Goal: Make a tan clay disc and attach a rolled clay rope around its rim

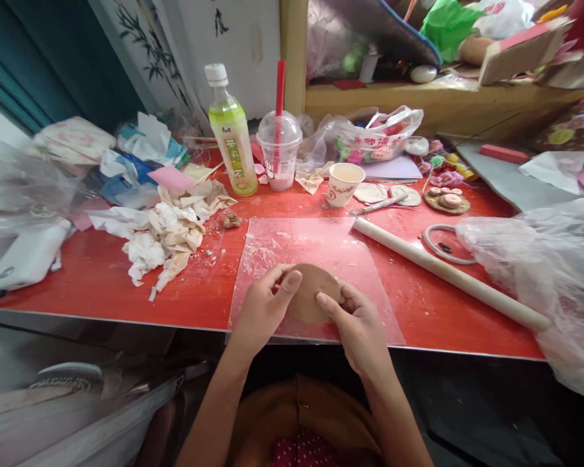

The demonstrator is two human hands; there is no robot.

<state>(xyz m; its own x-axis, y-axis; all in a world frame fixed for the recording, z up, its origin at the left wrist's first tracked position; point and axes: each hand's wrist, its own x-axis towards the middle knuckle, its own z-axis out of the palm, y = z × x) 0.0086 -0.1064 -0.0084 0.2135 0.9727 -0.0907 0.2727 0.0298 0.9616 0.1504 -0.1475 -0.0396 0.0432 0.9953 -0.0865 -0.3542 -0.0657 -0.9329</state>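
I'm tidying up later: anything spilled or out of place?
Crumpled tissues heaped at the left of the red table look messy, as do pale flecks scattered on the clear sheet beneath the brown disc. No liquid spill shows.

Brown disc [312,284], flat, matte and plain-faced, roughly round in outline, with margins partly covered. Gripped near 10 and 4 o'clock on the rim, broad face turned toward the viewer; held over a clear sheet [316,239], off the view's centre toward 5 o'clock.
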